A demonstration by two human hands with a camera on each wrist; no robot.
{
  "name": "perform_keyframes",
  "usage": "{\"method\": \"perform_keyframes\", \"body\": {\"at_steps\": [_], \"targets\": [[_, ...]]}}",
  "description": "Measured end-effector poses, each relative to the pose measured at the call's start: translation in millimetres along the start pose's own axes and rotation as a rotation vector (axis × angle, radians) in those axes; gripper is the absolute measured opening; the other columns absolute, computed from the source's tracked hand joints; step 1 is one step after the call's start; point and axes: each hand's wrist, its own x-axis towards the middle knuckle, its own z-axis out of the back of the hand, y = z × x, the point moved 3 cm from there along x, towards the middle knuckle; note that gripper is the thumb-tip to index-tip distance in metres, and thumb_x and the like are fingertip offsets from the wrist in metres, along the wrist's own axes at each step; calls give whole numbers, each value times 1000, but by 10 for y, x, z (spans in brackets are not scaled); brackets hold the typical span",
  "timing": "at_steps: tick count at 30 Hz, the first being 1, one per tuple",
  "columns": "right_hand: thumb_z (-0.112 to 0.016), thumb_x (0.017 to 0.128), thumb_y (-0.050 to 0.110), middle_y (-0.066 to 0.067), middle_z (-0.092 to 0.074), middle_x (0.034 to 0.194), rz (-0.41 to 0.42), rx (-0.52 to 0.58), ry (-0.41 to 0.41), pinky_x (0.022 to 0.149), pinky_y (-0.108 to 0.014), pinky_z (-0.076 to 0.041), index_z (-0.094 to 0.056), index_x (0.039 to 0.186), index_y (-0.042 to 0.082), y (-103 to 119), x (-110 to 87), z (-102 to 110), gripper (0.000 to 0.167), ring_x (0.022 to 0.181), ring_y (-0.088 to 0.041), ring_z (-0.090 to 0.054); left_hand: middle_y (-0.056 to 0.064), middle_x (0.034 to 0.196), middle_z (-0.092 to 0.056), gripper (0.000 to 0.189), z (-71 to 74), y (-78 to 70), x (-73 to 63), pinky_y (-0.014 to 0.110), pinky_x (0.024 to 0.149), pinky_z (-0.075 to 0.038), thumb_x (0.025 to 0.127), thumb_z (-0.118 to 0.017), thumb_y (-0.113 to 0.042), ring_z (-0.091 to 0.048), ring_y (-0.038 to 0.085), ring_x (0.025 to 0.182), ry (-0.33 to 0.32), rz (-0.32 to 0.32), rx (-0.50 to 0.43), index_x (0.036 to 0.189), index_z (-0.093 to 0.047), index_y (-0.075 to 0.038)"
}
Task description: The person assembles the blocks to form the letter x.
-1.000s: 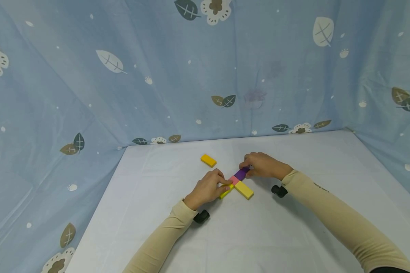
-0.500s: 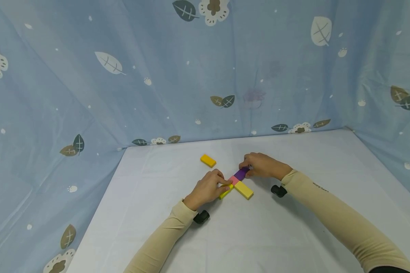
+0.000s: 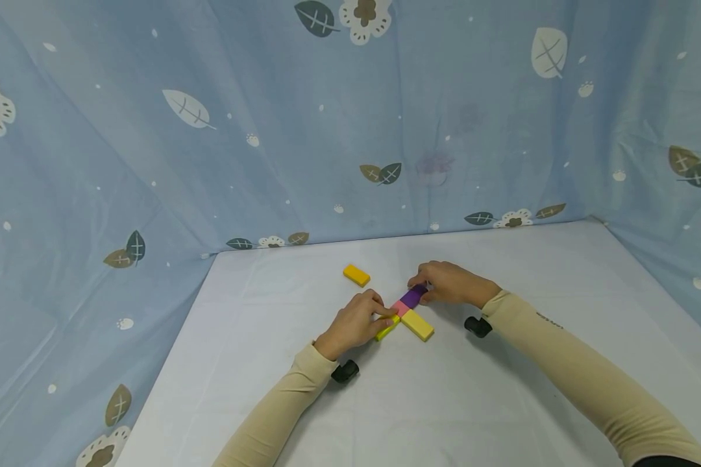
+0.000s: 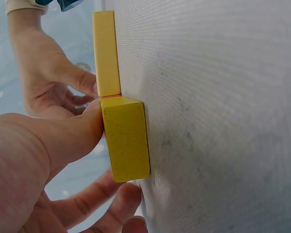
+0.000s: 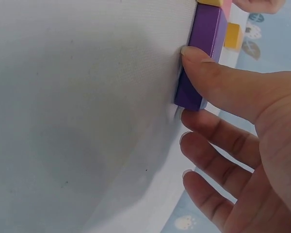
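On the white table, my left hand [image 3: 353, 323] pinches a bright yellow block [image 4: 127, 141], with the thumb on its near end and fingers at the far side. My right hand [image 3: 454, 283] holds a purple block [image 5: 203, 36] between thumb and fingers at its outer end. Between these two lies a pink block [image 3: 400, 308], partly covered by the left fingertips. Together the three form a slanting line in the head view. A pale yellow block [image 3: 417, 325] sticks out toward the near right from where the pink and bright yellow blocks meet.
An orange-yellow block [image 3: 357, 275] lies apart, beyond the left hand. Behind the white tabletop [image 3: 444, 402] hangs a blue curtain [image 3: 280, 143] with a leaf and flower print, reaching around both sides. Black wrist cameras sit under both forearms.
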Motion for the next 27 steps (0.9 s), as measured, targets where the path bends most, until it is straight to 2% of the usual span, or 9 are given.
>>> {"method": "perform_keyframes", "body": {"at_steps": [15,27], "targets": [[-87,84,25,-3,-67,106,-54,-12,18,84,-36,-53,-68,138,13,3,-44,70,58,92,-17,-59,2,113,-63,26,6,-13,-6,25,68,-45,99,-71,-25,-53,17,97,3,4,3,124,-77,-20],[-85,86,20,-7,-67,110,-62,-3,32,86,-38,-55,-66,140,12,11,-94,171,57,96,-22,-60,2,110,-62,26,14,-23,-16,24,66,-43,99,-72,-25,-51,15,92,0,5,5,124,-77,-21]]}}
